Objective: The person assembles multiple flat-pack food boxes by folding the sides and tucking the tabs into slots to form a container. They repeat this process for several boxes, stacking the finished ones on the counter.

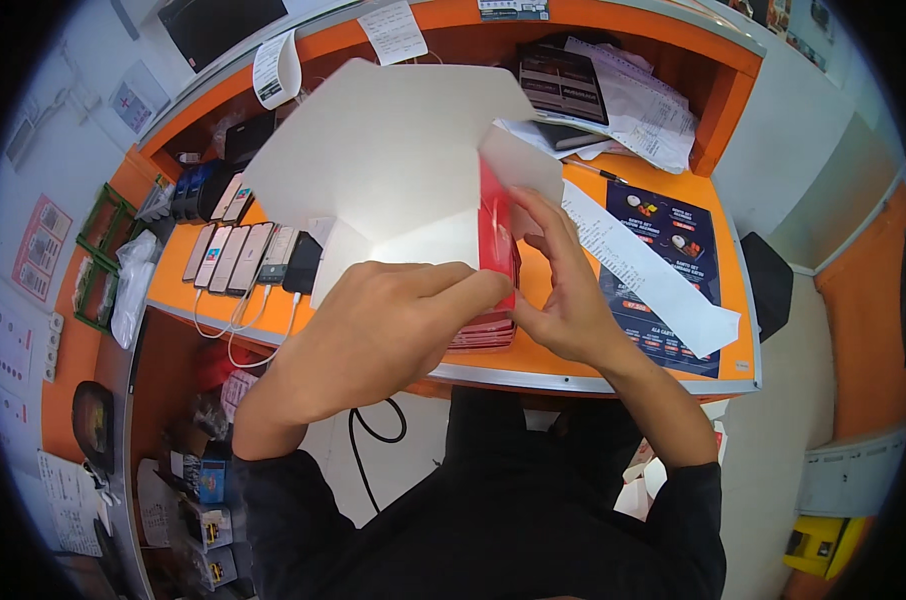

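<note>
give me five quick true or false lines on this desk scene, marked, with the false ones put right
1. Both hands are on the open carton. True: the left hand and the right hand meet at its red side.
2. The row of phones lies to the right of the carton. False: the phones lie to its left.
3. A white paper strip lies across the dark menu sheet. True.
4. The desk top is blue. False: the desk top is orange.
5. The carton is white inside. True.
</note>
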